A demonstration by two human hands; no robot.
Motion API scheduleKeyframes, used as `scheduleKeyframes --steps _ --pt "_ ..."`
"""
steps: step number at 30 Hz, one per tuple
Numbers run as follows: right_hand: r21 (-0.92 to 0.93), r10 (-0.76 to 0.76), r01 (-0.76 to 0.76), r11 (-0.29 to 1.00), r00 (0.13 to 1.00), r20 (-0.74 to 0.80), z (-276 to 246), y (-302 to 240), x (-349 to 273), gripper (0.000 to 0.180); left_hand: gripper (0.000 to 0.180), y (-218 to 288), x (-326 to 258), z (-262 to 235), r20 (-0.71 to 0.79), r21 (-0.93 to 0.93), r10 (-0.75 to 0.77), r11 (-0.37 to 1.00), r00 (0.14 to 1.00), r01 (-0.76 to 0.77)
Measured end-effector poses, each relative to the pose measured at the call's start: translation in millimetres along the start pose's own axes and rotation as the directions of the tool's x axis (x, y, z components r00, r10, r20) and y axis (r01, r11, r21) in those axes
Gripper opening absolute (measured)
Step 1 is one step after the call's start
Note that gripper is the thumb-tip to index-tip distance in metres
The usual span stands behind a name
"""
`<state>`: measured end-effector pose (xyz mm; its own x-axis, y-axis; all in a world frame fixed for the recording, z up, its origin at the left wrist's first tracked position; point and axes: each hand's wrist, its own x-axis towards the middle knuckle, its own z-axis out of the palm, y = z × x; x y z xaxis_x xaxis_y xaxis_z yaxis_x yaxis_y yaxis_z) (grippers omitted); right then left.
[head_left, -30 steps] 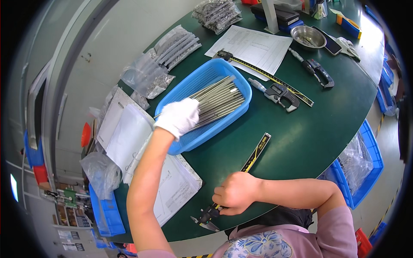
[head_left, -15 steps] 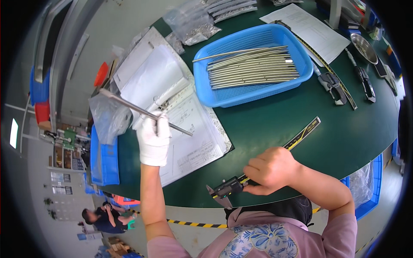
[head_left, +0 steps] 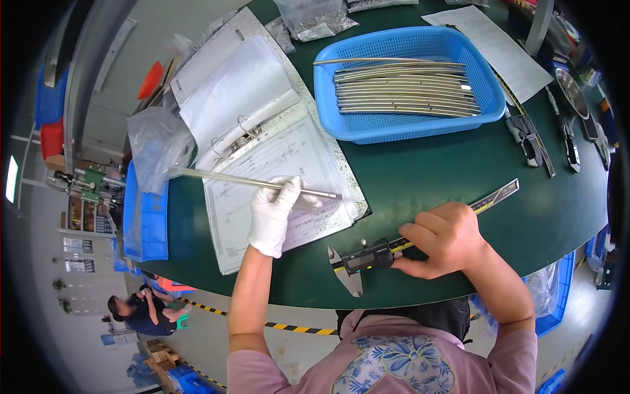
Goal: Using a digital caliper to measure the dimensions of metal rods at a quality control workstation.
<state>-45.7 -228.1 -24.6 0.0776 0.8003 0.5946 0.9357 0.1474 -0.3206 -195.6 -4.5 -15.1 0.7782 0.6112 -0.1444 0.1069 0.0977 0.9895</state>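
Note:
My left hand (head_left: 274,209), in a white glove, grips a thin metal rod (head_left: 230,178) between thumb and fingers. The rod lies nearly level above the open ring binder (head_left: 312,164) with its printed drawing sheets. Bare, my right hand (head_left: 446,240) is closed round the beam of a digital caliper (head_left: 371,257). The caliper's jaws point left and are slightly apart, with nothing between them. Beyond both hands, a blue plastic basket (head_left: 410,131) holds several similar metal rods (head_left: 407,88) lying side by side.
On the green table (head_left: 407,177), more calipers (head_left: 522,138) and a steel bowl (head_left: 571,92) lie at the right beside a paper sheet (head_left: 489,49). Bags of small parts (head_left: 318,20) stand at the back. A blue bin (head_left: 144,217) is at the left; a person (head_left: 141,312) sits farther off.
My left hand has swung right with the rod, which now lies flatter. The caliper in my right hand has shifted slightly right and up. The view itself has moved a little.

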Motion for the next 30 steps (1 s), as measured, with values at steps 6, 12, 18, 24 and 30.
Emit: scheduleKeyframes --steps 6,12,18,24,30 --pt "-0.104 0.081 -0.092 0.99 0.992 -0.101 -11 11 -1 0.035 0.017 0 -1 23 -0.13 -0.161 0.155 0.971 0.979 -0.175" --pt "-0.15 0.118 -0.129 0.98 0.99 -0.082 -13 17 -1 0.037 0.016 -8 -15 32 -0.114 -0.363 0.089 0.923 0.989 -0.125" --pt "-0.124 0.114 -0.113 0.986 0.994 -0.005 -8 15 4 0.038 0.019 -7 -24 31 -0.062 -0.39 0.007 0.92 0.998 -0.03" --pt "-0.138 0.115 -0.11 0.984 0.993 0.027 -8 14 5 0.039 0.017 -10 -25 29 -0.056 -0.384 0.006 0.923 0.998 -0.027" --pt "-0.129 0.118 -0.115 0.985 0.993 0.012 -7 15 4 0.039 0.01 -13 -27 28 -0.012 -0.491 0.042 0.87 0.999 -0.042"
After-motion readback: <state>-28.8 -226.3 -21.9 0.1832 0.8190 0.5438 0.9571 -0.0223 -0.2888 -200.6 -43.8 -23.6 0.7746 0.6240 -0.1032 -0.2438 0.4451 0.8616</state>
